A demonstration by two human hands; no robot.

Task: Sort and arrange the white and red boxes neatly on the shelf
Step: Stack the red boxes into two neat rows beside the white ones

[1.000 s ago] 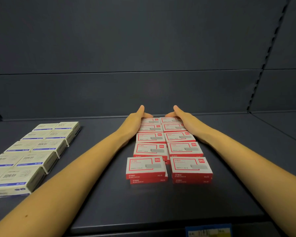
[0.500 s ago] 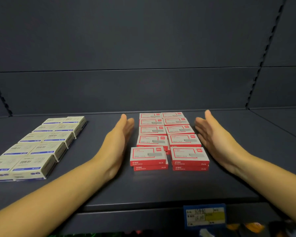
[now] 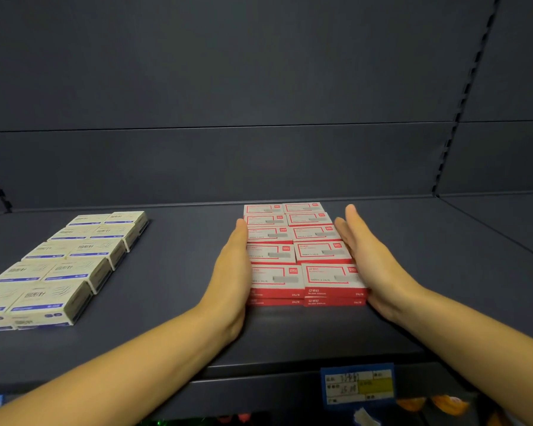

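Head view. At far left, the white boxes (image 3: pixel 71 267) lay on the shelf (image 3: pixel 173 290) in two columns running back toward the rear panel. The nearest pair was cut off by the frame edge, and their blue-banded print was too small to read. They were flat cardboard cartons with matte cream lids, and at least the front ones were stacked two high.

The left hand (image 3: pixel 233 272) stood on edge, its palm flat against the left side of the red boxes (image 3: pixel 299 253) and its fingers (image 3: pixel 239 238) straight and together, gripping nothing. It hid the left faces of the near stacks.

The red boxes formed a two-column block at mid-shelf, well apart from the white ones. They were rectangular cartons with white lids framed in red and solid red fronts. The two front stacks showed two layers. The depth of the stacks behind could not be told, and grey patches blurred part of each lid.

The right hand (image 3: pixel 379 265) mirrored the left, pressed open against the block's right side, with extended fingers (image 3: pixel 354 222) reaching along the rear rows.

The shelf was smooth, dark grey metal. A blue-bordered price label (image 3: pixel 359 384) sat on its front lip, its figures illegible. The orange and white items below it were blurred and cropped. A slotted upright (image 3: pixel 465 96) rose at right.
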